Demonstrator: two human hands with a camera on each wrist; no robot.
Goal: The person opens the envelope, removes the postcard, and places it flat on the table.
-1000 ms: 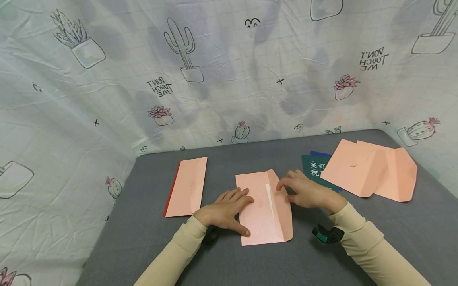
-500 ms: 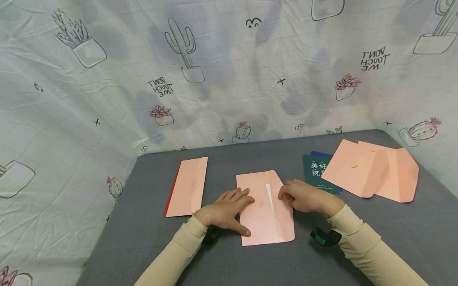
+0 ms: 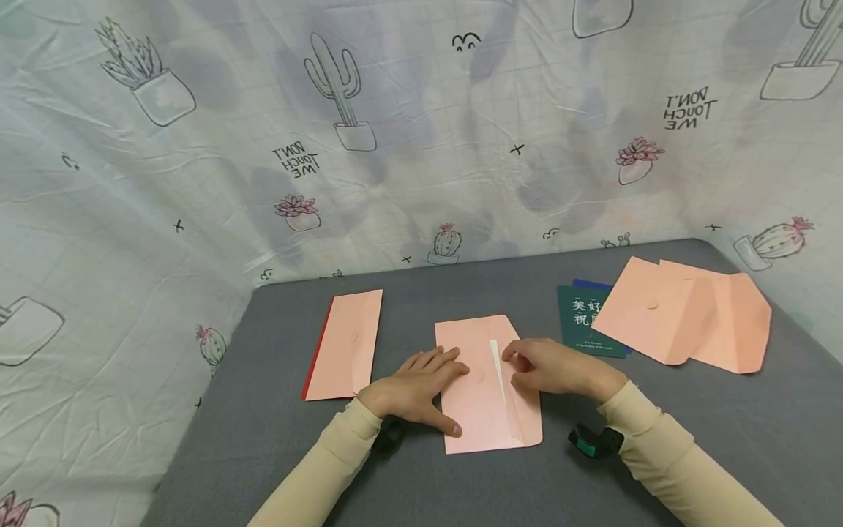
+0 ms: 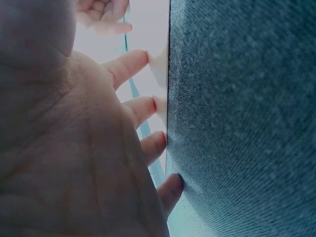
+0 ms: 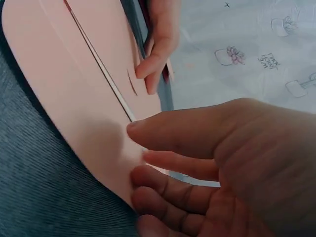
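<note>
A pink envelope (image 3: 473,428) lies in the middle of the grey table, its flap (image 3: 527,428) unfolded to the right. A narrow white sliver (image 3: 497,362) shows along its opening. My left hand (image 3: 418,388) rests on the envelope's left side with fingers spread; in the left wrist view several fingertips (image 4: 140,108) lie along the envelope's edge. My right hand (image 3: 560,366) is over the flap, fingers bent, thumb and index fingertips apart beside the sliver. In the right wrist view the right thumb (image 5: 168,131) reaches the end of the slit, with nothing pinched.
A pink envelope with a red edge (image 3: 342,348) lies to the left. At the back right, two overlapping pink envelopes (image 3: 632,307) partly cover a dark green card (image 3: 582,337) with white characters and something blue (image 3: 589,283). A patterned curtain (image 3: 421,146) rises behind the table.
My right hand has shifted slightly left and down, its fingertips moving from the flap's upper outer part to beside the white sliver. The flap lies flatter. My left hand has stayed in place.
</note>
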